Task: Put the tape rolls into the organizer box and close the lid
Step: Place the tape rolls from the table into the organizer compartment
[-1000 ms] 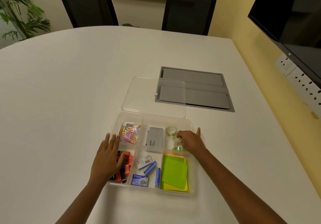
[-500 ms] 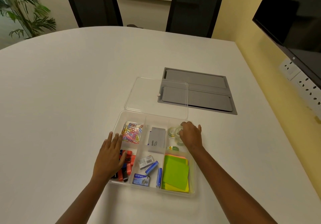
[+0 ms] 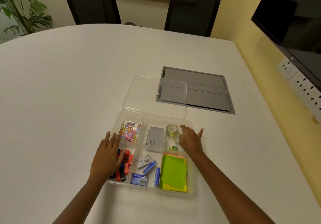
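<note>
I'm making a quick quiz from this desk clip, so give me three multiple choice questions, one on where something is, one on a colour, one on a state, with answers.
1. Where are the paper clips?
A. far-left compartment of the organizer box
B. near-right compartment
C. on the table outside the box

2. What colour is the top sheet of the sticky notes?
A. blue
B. green
C. white

3. What state is the lid?
A. shut over the box
B. open, lying flat on the table behind the box
C. held up in a hand

Answers: 1 A, the coloured clips fill the far-left section. 2 B, a green sheet lies on top. 3 B, the clear lid lies beyond the box's far edge, compartments uncovered.
</note>
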The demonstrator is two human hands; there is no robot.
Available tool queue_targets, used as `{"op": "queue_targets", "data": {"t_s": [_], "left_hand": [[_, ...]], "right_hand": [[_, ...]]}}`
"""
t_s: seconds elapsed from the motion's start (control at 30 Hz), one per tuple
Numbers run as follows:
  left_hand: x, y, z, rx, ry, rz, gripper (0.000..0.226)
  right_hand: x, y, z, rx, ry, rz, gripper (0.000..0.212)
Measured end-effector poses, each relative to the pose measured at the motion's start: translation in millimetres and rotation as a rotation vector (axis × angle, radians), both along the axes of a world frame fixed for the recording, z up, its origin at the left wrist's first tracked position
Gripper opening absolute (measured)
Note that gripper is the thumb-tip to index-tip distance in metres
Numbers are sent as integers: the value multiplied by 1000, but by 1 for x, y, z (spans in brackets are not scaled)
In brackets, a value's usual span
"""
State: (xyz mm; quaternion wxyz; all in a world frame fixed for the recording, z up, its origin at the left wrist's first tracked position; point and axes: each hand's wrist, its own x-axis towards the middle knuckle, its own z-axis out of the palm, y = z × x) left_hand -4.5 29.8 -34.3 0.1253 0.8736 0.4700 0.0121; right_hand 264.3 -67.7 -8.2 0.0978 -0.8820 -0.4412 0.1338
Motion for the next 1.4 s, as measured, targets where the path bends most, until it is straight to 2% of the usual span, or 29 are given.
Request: {"op": "queue_targets", "data": {"t_s": [0.13,0.23,0.33,0.5,0.63,0.8,0.93,1.07,1.2,1.4], "left_hand": [[0,-2,2,-6,-15,-5,118],[1,-2,2,0,-2,0,119],[1,-1,2,0,11,8,122],[0,-3,2,5,26,7,123],[1,-2,2,-1,12,8,123],[1,-1,2,9,29,4,123],[1,-2,3,-1,30,7,124],[2,-2,3,-9,28,15,125],[2,-2,2,-2,27,17,125],[2,-2,2,-1,20,12,124]], "right_hand": [[-9,1,-1,-182,-64,56,51],[-15,8,0,-214,-74,24,34],[-15,13,4,-276,-129,53,32],[-10,15,13,-435,-292,221,36],[1,11,13,-474,-362,335,36],[7,13,10,-350,-366,330,22],[2,17,2,-307,-343,321,20],[1,20,-2,-189,-294,216,25],[-1,23,-3,-61,-188,90,22],[0,15,-5,30,-114,66,17]]}}
